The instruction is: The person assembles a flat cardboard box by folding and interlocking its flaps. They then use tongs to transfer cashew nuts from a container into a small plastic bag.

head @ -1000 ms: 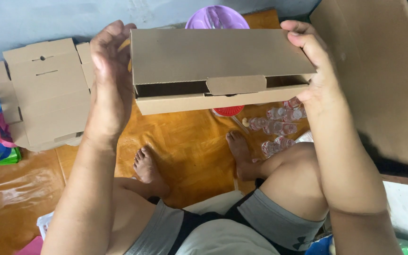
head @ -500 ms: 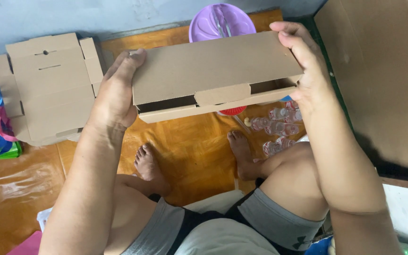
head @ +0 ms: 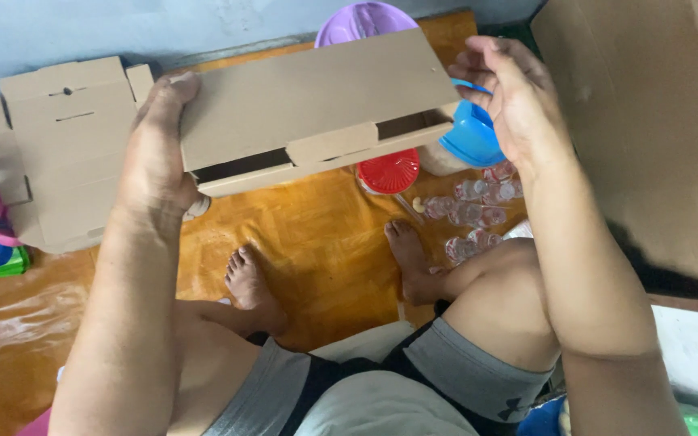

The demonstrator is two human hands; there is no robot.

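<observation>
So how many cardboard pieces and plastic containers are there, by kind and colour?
Folded cardboard box, held in left hand: 1
Flat cardboard blanks: 1 stack; large sheet: 1
Purple bowl: 1
Blue bowl: 1
Red lid: 1
Total: 6

Matt, smooth brown cardboard box [head: 317,105]; glossy blue plastic scoop [head: 472,137]; shiny orange wood-patterned floor covering [head: 317,242] noted.

Purple bowl [head: 357,20] behind cardboard box [head: 317,105]
</observation>
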